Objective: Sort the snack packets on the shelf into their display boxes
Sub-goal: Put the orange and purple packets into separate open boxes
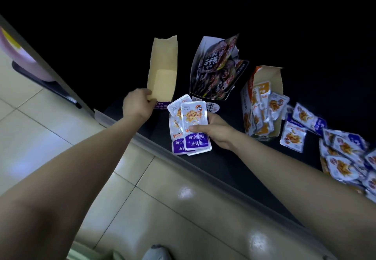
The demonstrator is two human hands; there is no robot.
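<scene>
- The left hand (138, 105) pinches the near rim of the empty purple display box (162, 76).
- The right hand (213, 131) grips a stack of purple fish-snack packets (191, 131) just beside it.
- Risk: the light box may tip, or the slippery packets fan out.

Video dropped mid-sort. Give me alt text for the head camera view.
The right hand holds a stack of purple-and-white snack packets next to an empty display box, whose near edge the left hand grips. Further right on the dark shelf sit a box of dark packets, a box of orange packets and a loose pile of packets.
</scene>
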